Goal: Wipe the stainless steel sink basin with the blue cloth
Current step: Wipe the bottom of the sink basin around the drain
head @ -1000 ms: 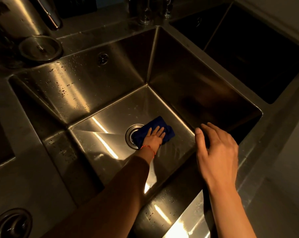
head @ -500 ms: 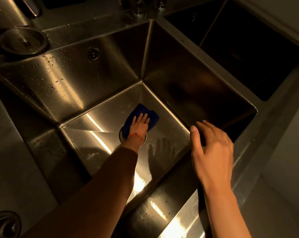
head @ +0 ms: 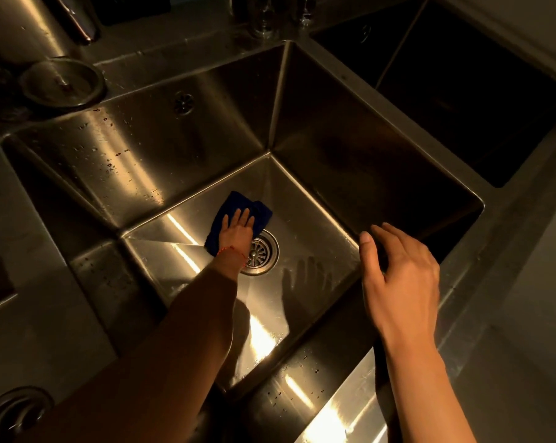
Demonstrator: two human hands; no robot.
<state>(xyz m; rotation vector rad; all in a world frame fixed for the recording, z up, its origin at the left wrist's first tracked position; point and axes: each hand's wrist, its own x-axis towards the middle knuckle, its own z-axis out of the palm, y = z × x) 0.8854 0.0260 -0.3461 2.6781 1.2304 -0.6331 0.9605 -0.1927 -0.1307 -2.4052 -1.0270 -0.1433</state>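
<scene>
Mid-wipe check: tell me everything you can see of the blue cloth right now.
The cloth is dark blue, soft-looking and folded or bunched into a small pad. It lies flat on the sink floor, just up-left of the drain, its lower right edge at the drain's rim. The left hand presses on it palm down with fingers spread, covering its middle; only the edges show. Nothing else touches it. Whether it is wet cannot be told.

Head cam, steep down-fwd, close over sink basin (head: 187, 161).

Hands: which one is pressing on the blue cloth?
The left hand, flat on the blue cloth down in the sink. The right hand is empty above the rim.
</scene>
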